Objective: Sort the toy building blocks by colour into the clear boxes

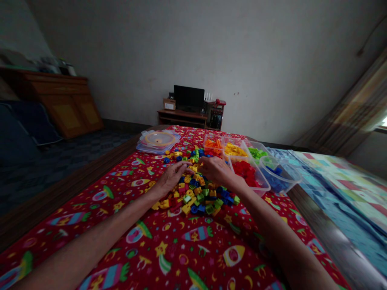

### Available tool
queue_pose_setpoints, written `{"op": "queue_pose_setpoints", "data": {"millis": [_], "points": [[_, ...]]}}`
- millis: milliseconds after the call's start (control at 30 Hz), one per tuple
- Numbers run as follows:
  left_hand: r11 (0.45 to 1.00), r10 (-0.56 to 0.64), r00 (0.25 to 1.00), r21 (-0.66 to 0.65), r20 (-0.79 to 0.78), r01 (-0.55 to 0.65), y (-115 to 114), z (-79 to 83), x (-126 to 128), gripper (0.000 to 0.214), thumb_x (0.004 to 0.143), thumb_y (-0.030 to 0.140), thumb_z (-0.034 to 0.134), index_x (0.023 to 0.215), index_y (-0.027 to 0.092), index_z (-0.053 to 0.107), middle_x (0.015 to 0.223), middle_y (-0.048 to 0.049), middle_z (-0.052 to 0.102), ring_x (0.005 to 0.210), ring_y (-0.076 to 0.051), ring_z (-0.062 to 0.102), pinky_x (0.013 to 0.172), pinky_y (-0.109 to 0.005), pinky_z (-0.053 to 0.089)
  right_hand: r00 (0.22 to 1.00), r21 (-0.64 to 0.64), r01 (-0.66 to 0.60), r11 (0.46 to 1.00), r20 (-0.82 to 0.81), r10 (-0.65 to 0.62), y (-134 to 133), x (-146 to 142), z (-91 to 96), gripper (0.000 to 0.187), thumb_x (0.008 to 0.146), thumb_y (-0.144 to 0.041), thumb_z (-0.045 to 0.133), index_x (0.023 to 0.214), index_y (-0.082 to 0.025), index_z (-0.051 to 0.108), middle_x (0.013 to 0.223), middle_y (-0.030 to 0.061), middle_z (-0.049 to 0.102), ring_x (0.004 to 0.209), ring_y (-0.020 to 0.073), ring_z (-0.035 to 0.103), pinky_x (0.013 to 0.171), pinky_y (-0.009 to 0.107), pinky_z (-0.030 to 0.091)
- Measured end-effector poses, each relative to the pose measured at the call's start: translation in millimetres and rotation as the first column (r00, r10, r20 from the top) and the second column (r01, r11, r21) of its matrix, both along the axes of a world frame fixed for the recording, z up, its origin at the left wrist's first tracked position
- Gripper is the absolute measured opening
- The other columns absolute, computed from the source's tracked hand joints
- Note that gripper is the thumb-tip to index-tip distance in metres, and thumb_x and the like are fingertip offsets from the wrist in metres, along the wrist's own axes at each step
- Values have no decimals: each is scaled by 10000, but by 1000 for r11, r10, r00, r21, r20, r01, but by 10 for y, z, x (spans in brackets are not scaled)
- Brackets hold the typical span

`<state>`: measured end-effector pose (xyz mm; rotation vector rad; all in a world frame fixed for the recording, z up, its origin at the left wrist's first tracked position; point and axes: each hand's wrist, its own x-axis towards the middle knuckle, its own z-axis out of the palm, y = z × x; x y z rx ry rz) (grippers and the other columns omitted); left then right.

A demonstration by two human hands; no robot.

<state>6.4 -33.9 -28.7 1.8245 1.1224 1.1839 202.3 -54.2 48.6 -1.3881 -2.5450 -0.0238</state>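
A heap of mixed toy building bricks [199,196] in yellow, blue, green, orange and red lies on the red patterned cloth. At the heap's left far side is my left hand [171,178], its fingers and thumb drawn together; any small piece between them is too small to make out. Facing it from the right, my right hand [216,170] is curled over the bricks with its fingertips turned down and mostly hidden. Yellow bricks [195,166] show in the narrow gap between both hands.
Clear trays hold orange bricks [213,146], yellow bricks [234,150], green bricks [256,153] and red bricks [245,173]. A round tub [290,183] with blue bricks stands right of them. Stacked lids [159,140] lie far left. A bed [341,193] adjoins the table's right edge.
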Motion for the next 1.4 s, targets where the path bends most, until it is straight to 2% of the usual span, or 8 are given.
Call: {"op": "queue_pose_setpoints", "data": {"millis": [133, 233, 333, 433, 633, 900, 1200, 1400], "points": [[1000, 7, 1000, 6, -15, -7, -39, 34, 7, 574, 865, 613, 416, 1107, 136, 625, 892, -86, 753, 951, -267, 664, 953, -386, 429, 997, -94, -12, 995, -74, 5, 177, 334, 91, 142, 809, -197, 575, 897, -157, 679, 742, 27, 658, 619, 97, 522, 564, 207, 304], [1000, 18, 1000, 15, -13, -18, -51, 20, 8, 536, 887, 565, 409, 1136, 131, 601, 893, -82, 751, 964, -255, 657, 965, -378, 422, 961, -6, 150, 989, -234, -147, 420, 651, 46, 184, 808, -207, 553, 937, -152, 671, 770, 42, 680, 651, 122, 574, 594, 211, 369], [1000, 17, 999, 11, 31, -17, -28, -26, 6, 541, 889, 541, 416, 1211, 125, 543, 946, -100, 744, 974, -240, 653, 955, -378, 438, 846, 165, 444, 880, -401, -352, 648, 945, -47, 322, 828, -191, 491, 1111, -120, 628, 896, 118, 705, 785, 192, 634, 715, 283, 443], [1000, 3, 998, 4, 62, -3, 31, -30, -28, 604, 858, 546, 452, 1276, 111, 477, 1080, -149, 709, 999, -240, 650, 933, -394, 464, 803, 225, 553, 803, -400, -441, 756, 1115, -108, 406, 831, -212, 485, 1194, -68, 595, 942, 178, 707, 866, 259, 644, 783, 355, 457], [985, -172, 956, -73, -236, 159, 197, 147, -360, 571, 768, 570, 550, 1143, 143, 611, 1156, -130, 679, 1088, -273, 621, 927, -371, 487, 888, 306, 420, 854, -331, -318, 634, 969, -59, 353, 888, -251, 419, 1100, -112, 665, 888, 142, 716, 818, 219, 641, 738, 299, 435], [985, -170, 775, -135, -609, 110, 276, 210, -693, 542, 630, 469, 671, 1099, 198, 669, 1196, -79, 671, 1086, -280, 609, 950, -352, 475, 977, 103, 200, 974, 56, -206, 245, 304, -60, 290, 880, -165, 401, 903, -137, 688, 808, 117, 697, 666, 156, 598, 586, 240, 345], [994, -104, 831, -81, -546, 71, 289, 151, -600, 454, 626, 394, 622, 1014, 172, 697, 1099, -79, 706, 1010, -268, 641, 933, -362, 490, 967, 90, -20, 996, 256, -3, 80, -161, -484, 298, 886, -123, 381, 1028, -137, 642, 996, 161, 671, 973, 252, 611, 758, 315, 466], [996, -86, 903, -41, -421, 76, 302, 84, -592, 442, 724, 363, 510, 1091, 171, 665, 1001, -94, 726, 919, -238, 674, 827, -346, 533, 973, 74, -10, 997, 232, -7, 107, -162, -549, 284, 904, -139, 377, 1057, -127, 615, 1029, 159, 650, 985, 267, 596, 797, 361, 477]]}}
